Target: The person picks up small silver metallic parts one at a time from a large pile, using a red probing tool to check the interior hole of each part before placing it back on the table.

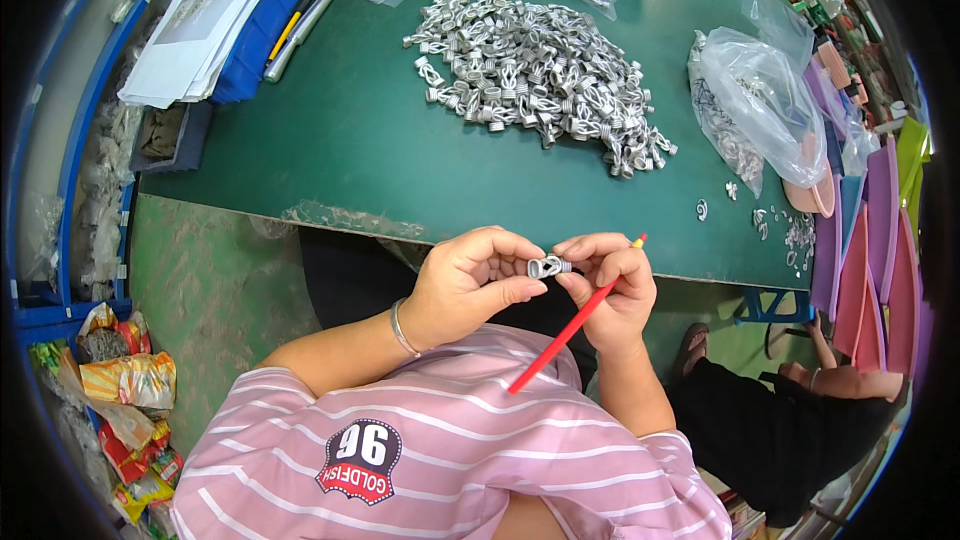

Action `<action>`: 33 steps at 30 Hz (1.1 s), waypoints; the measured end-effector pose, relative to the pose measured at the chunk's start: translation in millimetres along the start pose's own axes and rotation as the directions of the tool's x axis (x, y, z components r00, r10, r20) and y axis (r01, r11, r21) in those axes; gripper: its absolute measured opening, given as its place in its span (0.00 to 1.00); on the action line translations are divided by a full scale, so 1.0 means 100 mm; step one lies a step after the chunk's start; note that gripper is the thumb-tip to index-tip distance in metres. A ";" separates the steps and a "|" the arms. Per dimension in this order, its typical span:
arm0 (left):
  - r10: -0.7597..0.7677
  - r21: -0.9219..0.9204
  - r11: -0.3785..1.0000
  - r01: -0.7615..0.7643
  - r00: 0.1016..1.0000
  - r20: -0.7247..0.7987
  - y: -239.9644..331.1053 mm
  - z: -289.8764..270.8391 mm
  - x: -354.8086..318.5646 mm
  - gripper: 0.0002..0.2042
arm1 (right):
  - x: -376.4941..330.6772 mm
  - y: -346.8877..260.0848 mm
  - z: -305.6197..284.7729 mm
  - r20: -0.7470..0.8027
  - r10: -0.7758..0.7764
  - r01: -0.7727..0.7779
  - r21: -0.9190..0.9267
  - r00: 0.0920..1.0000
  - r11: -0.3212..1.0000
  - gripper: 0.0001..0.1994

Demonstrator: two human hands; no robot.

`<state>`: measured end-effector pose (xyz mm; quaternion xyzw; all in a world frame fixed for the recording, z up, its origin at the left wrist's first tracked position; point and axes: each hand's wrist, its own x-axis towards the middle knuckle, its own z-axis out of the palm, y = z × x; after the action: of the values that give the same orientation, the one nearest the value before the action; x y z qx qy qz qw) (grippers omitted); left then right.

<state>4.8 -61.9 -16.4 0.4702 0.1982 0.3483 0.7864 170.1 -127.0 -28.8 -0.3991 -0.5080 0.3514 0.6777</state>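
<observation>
Fingertips of both hands meet on one small silvery metal part (pixel 541 268), held up just off the near table edge, in front of the wearer's body. L hand (pixel 452 282) pinches its ring-shaped end btwn thumb and forefinger; R hand (pixel 616 292) has thumb and forefinger closed on the ribbed end, w/ a red stick (pixel 562 336) (pen or pencil, can't tell which) tucked slantwise thru the same hand. Step in hand, by the look of it: close two-handed work on a single pc., prob. turning or checking it. The next move calls for a firm L pinch, small R finger motions, and the stick kept clear of the part.

Farther out, a bracelet (pixel 402 328) circles the L wrist above a pink striped shirt (pixel 440 430). Beyond the hands, on the green table (pixel 320 165), sits a big heap (pixel 540 70) of similar-looking pcs. To its R, a clear plastic bag (pixel 770 105) lies near scattered bits (pixel 800 235); far L, papers (pixel 205 15) rest on a blue bin (pixel 256 55). At lower R, a person in black (pixel 785 440) is seated near the table.
</observation>
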 end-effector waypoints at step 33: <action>0.193 0.856 0.505 -0.109 0.981 0.011 0.20 -0.07 0.47 0.28 | 0.73 0.08 -0.24 0.342 -0.151 0.366 -0.745 0.927 0.558 0.14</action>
<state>24.9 -16.5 -1.7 0.7950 0.3349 0.2935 0.4120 210.3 -63.4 -10.0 -0.5338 -0.7415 0.0285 0.4054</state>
